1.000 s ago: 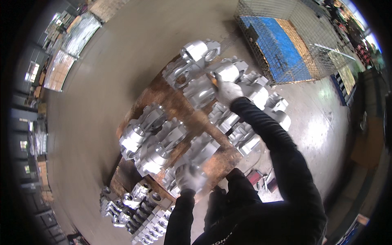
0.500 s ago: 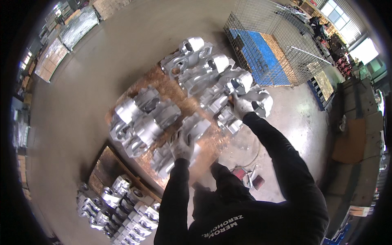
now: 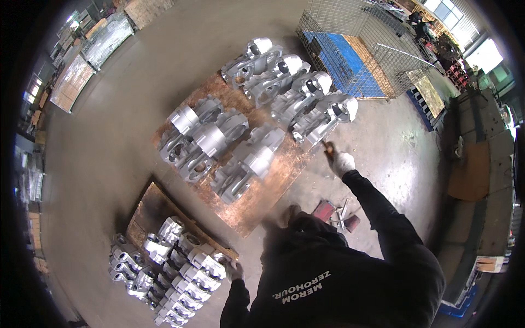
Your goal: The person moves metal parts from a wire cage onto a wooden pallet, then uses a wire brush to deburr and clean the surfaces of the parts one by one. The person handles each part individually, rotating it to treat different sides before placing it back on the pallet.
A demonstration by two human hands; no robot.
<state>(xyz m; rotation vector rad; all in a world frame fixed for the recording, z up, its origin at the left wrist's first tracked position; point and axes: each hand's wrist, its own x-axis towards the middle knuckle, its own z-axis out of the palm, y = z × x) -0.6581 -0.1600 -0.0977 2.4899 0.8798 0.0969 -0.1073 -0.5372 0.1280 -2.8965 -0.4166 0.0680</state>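
My gloved right hand (image 3: 342, 162) is over the floor off the near right edge of the wooden board (image 3: 298, 164). Its fingers are closed round a small orange-brown thing (image 3: 328, 148) whose kind I cannot make out. Just beyond it lies the nearest of several silver metal castings (image 3: 320, 120) in a row. My left hand (image 3: 234, 270) is low, beside the silver castings (image 3: 205, 268) stacked on the lower pallet. Its fingers are dim, and I cannot tell whether they touch a casting. A separate casting (image 3: 249, 164) lies on the board, next to a pair of others (image 3: 205, 136).
A wire mesh cage (image 3: 361, 60) with a blue and brown base stands at the far right. A red tool-like object (image 3: 324, 210) and metal pieces lie on the floor near my body. Wrapped pallets (image 3: 106, 38) are at the far left; a grey bench-like structure (image 3: 473, 164) runs along the right.
My left hand has left the casting on the board and moved down beside the lower pallet. My right hand has come back from the row of castings, toward me.
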